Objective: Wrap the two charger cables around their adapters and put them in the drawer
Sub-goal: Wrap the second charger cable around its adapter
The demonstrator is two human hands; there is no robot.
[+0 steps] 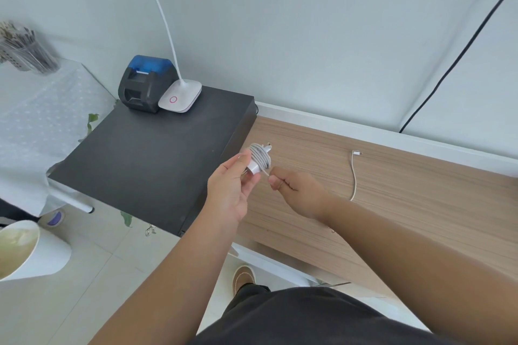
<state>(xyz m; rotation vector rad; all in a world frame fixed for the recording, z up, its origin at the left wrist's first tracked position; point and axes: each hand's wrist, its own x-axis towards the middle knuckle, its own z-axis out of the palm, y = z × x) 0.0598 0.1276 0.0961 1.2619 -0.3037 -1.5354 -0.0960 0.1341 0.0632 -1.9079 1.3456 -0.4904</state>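
Observation:
My left hand (231, 187) holds a white charger adapter (256, 164) above the seam between the black cabinet top (151, 154) and the wooden desk (406, 204). Several turns of white cable (260, 155) are wound around the adapter. My right hand (297, 190) is closed, pinching the cable just below the adapter. The loose end of the cable (353, 173) lies on the desk to the right, its plug pointing at the wall. A second charger and the drawer are not in sight.
A black and blue label printer (145, 84) and a white desk lamp (180, 96) stand at the back of the cabinet. A cloth-covered table (36, 120) lies left, a white bin (30, 249) stands on the floor, and a black wire (454, 59) runs down the wall.

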